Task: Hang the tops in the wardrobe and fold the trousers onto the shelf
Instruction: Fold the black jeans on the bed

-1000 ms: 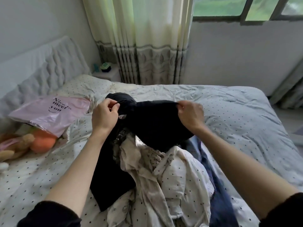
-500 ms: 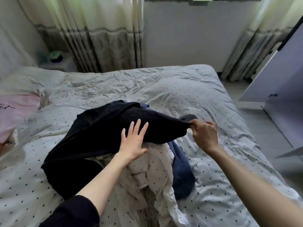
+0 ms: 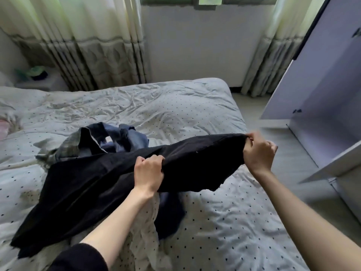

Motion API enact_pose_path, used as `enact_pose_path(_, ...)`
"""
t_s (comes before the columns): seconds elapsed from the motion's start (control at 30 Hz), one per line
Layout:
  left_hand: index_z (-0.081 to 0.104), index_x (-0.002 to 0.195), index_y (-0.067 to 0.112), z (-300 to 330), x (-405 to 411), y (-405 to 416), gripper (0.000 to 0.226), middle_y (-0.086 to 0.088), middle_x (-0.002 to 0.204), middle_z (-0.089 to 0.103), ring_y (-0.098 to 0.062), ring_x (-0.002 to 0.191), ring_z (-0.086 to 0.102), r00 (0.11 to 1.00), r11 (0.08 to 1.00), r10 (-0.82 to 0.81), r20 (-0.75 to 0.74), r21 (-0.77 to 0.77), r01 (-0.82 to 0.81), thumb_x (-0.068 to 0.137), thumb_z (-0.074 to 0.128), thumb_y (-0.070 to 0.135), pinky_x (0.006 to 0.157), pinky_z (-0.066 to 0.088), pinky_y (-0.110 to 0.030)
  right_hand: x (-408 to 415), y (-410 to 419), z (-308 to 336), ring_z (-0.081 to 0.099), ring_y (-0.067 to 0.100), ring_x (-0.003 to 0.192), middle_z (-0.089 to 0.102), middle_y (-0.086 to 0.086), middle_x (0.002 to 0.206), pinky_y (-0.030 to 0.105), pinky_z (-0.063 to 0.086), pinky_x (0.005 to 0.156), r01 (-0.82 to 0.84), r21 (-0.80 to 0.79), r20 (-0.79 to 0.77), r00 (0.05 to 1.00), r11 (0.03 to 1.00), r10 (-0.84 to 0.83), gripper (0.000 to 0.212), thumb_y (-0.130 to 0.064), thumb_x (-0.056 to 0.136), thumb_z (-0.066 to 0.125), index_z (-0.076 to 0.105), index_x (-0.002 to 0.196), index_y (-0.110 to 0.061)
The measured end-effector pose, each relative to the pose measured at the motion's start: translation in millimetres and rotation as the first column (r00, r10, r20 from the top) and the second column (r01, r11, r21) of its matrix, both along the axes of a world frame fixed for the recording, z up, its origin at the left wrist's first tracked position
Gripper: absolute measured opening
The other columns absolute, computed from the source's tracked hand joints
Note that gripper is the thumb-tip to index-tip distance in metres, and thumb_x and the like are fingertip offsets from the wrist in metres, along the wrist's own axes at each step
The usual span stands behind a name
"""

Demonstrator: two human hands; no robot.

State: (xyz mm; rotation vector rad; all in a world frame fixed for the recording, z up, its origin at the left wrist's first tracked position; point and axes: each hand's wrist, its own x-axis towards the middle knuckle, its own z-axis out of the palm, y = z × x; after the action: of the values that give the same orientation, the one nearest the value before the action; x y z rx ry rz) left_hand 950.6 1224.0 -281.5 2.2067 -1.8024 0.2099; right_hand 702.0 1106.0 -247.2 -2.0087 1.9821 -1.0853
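A long black garment (image 3: 93, 180) stretches across the bed from lower left to right. My left hand (image 3: 149, 173) grips its upper edge near the middle. My right hand (image 3: 258, 151) pinches its end, lifted past the bed's right side. Blue jeans (image 3: 121, 139) lie crumpled behind it, and a white dotted top (image 3: 144, 237) lies under my left arm with a dark blue garment (image 3: 171, 214) beside it. The open wardrobe (image 3: 328, 98) stands at the right, its door swung out.
The bed (image 3: 175, 106) with a dotted quilt fills the view. Curtains (image 3: 93, 51) hang at the back and a small bedside table (image 3: 37, 79) stands at the far left. A strip of floor (image 3: 293, 173) runs between bed and wardrobe.
My left hand went from lying flat on the black garment to gripping it. My right hand has pulled its end further right, stretching it out. The view turned toward the wardrobe.
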Motion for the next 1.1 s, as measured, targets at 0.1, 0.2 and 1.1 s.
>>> enact_pose_path(0.1, 0.064, 0.087, 0.016, -29.9, -42.4, 19.1, 0.021, -0.001, 0.084, 0.068, -0.026, 0.071, 0.064, 0.995, 0.946, -0.061, 0.078, 0.322, 0.033, 0.072, 0.062, 0.003, 0.072, 0.043, -0.031, -44.5, 13.1, -40.8, 0.064, 0.032, 0.081, 0.071, 0.013, 0.085, 0.041, 0.03, 0.092, -0.126, -0.002, -0.124, 0.984, 0.992, 0.125, 0.017, 0.003, 0.083, 0.058, 0.07, 0.09, -0.006)
enact_pose_path(0.2, 0.061, 0.104, 0.019, -77.3, -62.1, 48.8, 0.028, -0.002, 0.109, 0.065, -0.025, 0.102, 0.06, 0.993, 0.726, -0.101, 0.062, 0.687, 0.031, 0.084, 0.046, 0.009, 0.082, 0.04, -0.031, -89.2, 50.3, -101.8, 0.061, 0.026, 0.093, 0.069, 0.002, 0.096, 0.034, 0.03, 0.087, -0.244, 0.424, -0.351, 0.844, 0.872, 0.406, 0.018, -0.008, 0.09, 0.051, 0.066, 0.096, -0.017)
enact_pose_path(1.1, 0.025, 0.143, 0.008, -170.8, -57.7, -139.2, 0.067, -0.017, 0.138, 0.045, -0.034, 0.127, 0.042, 0.877, 0.575, 0.399, -0.268, 0.818, -0.012, 0.087, 0.06, 0.016, 0.107, 0.032, -0.047, -102.3, -35.3, -219.1, 0.051, 0.027, 0.116, 0.057, 0.001, 0.122, 0.05, 0.028, 0.099, -0.095, 0.93, -0.039, 0.935, 0.356, 0.352, 0.086, -0.051, 0.074, 0.07, 0.026, 0.141, -0.022)
